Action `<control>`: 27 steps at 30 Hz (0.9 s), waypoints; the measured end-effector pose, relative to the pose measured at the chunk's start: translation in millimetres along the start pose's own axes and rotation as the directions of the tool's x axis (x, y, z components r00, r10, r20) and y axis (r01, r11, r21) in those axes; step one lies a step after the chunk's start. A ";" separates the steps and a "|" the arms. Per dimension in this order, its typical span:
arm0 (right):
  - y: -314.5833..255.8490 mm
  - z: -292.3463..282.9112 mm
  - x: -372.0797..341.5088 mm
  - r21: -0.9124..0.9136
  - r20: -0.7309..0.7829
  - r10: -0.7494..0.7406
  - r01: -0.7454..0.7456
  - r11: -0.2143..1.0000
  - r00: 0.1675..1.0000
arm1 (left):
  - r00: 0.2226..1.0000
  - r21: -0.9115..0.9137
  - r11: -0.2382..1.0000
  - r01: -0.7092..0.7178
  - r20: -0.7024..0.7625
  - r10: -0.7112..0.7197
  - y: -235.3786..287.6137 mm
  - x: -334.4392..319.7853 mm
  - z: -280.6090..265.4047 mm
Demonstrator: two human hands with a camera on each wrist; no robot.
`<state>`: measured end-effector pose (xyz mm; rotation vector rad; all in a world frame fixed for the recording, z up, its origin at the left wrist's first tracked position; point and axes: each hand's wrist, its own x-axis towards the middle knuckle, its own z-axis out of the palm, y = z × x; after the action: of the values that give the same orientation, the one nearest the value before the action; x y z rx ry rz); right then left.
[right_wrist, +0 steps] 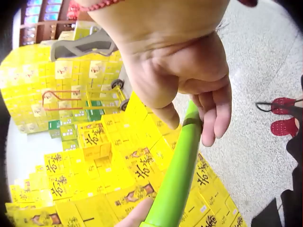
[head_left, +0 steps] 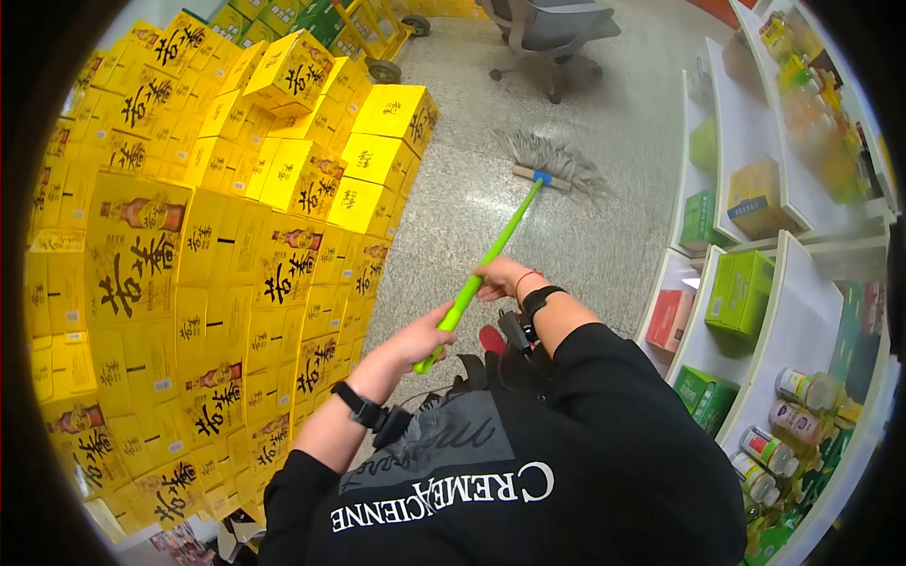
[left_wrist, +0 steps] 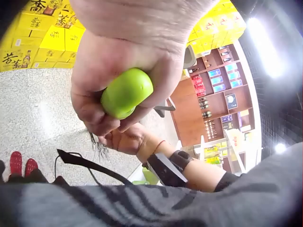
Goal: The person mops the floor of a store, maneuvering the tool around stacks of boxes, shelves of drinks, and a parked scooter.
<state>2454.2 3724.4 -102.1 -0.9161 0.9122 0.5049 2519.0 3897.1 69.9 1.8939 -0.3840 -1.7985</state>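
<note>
The left grip is clamped round the upper end of a mop; the right grip, at 2 o'clock from it, curls loosely about the same green handle, thumb and fingers on opposite sides. Seen from the head view, grey floor stretches past both. Stacked yellow boxes fill 9 o'clock from the grips, white shelves 3 o'clock, and an office chair stands at 12 o'clock from the right grip. The mop slants up towards 1 o'clock, its stringy grey head on the floor, well apart from the right grip. A blue joint connects handle and head. The handle's rounded butt pokes out of the left grip.
</note>
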 end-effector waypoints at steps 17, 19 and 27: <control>49.7 129.7 12.8 -0.288 0.071 0.043 -0.021 0.957 0.997 | 0.998 -0.046 0.999 0.003 -0.064 -0.006 -108.5 -69.6 -45.7; 71.8 165.8 28.4 -0.338 0.101 0.037 0.000 0.941 0.994 | 0.997 -0.079 0.997 0.009 -0.072 -0.014 -149.7 -95.7 -58.3; 128.0 321.0 -0.5 -0.606 0.295 0.237 -0.010 0.795 0.926 | 0.992 -0.122 0.991 0.058 -0.108 -0.071 -298.8 -209.3 -83.8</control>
<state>2507.1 4064.1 -66.6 -1.2827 0.4711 1.0827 2543.7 4270.1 89.1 1.9326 -0.1735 -1.7065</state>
